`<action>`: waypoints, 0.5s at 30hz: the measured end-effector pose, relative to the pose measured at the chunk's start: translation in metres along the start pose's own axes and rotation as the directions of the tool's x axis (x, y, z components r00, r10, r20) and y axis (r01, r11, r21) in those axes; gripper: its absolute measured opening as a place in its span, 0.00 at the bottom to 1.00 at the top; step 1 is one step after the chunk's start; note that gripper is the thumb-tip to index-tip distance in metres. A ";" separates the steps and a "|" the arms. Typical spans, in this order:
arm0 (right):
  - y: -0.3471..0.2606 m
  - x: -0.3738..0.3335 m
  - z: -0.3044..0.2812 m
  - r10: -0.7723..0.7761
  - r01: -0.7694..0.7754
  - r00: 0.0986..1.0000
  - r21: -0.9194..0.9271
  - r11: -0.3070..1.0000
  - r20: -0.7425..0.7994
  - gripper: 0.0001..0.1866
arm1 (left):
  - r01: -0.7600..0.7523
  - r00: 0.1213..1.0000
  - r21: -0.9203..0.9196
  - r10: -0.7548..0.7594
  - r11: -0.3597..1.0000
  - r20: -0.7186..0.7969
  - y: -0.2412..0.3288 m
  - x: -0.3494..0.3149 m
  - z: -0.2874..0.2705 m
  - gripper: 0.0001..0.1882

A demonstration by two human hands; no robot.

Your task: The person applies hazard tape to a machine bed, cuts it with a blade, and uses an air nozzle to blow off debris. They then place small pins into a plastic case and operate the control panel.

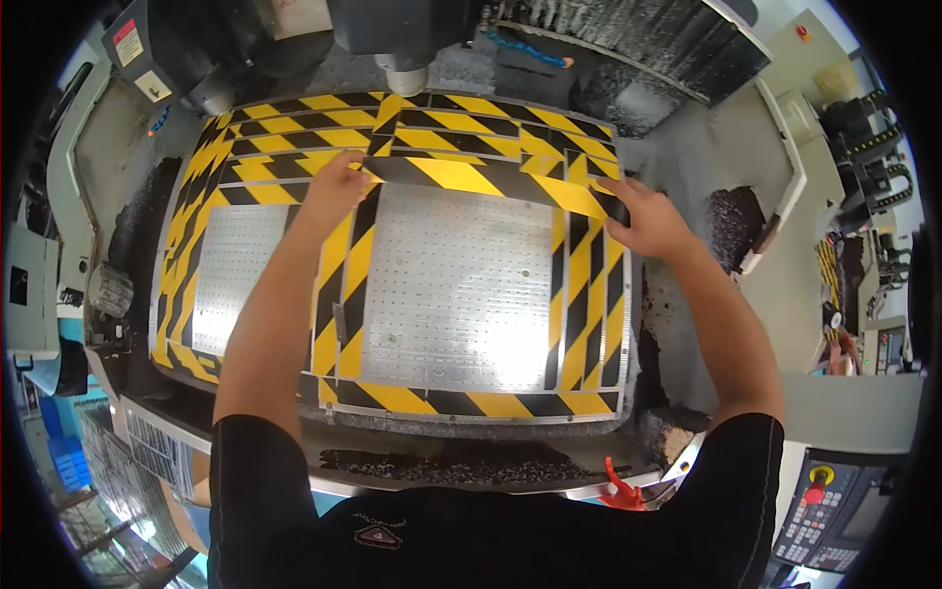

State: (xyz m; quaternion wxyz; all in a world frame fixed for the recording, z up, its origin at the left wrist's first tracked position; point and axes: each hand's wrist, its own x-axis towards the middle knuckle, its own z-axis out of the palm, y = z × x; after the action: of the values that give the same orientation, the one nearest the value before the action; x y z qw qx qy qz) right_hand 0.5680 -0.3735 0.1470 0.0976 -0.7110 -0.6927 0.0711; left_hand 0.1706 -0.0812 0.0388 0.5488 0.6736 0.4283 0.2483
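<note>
The left hand point(339, 191) pinches one end of a yellow-and-black striped tape strip point(451, 176), and the right hand point(650, 221) holds the other end between thumb and spread fingers. The strip stretches between the two hands, slanting slightly down toward the right one; whether it touches the surface under it cannot be told. Nearer the body than the hands lies a bare, dotted metal panel point(456, 294), bordered by more striped tape point(481, 403). Beyond the hands, past further taped rows, hangs a machine spindle point(406, 77). Well to the right hand's near side sits a control panel point(834, 510).
</note>
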 end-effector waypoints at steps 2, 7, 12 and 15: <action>0.000 0.005 0.015 -0.022 0.021 1.000 -0.086 0.996 -0.006 0.29 | 0.037 0.999 -0.018 -0.037 0.999 0.013 -0.007 0.006 0.004 0.22; 0.000 0.013 0.024 -0.111 0.145 0.979 -0.200 0.969 0.170 0.30 | 0.101 0.994 0.081 -0.103 0.992 0.025 0.001 0.010 0.019 0.21; -0.007 0.013 0.041 -0.086 0.195 0.964 -0.450 0.872 0.251 0.29 | 0.128 0.977 0.318 -0.174 0.940 0.123 -0.003 0.012 0.013 0.11; -0.004 0.011 0.047 -0.098 0.226 0.961 -0.529 0.818 0.259 0.30 | 0.034 0.990 0.471 -0.095 0.882 0.107 -0.004 0.017 0.017 0.09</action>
State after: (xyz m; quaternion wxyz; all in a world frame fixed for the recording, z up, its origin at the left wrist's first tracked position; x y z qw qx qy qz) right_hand 0.5531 -0.3605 0.1025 -0.1840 -0.6343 -0.7482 -0.0627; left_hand 0.1919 -0.0762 0.0283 0.4042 0.7857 0.4620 0.0763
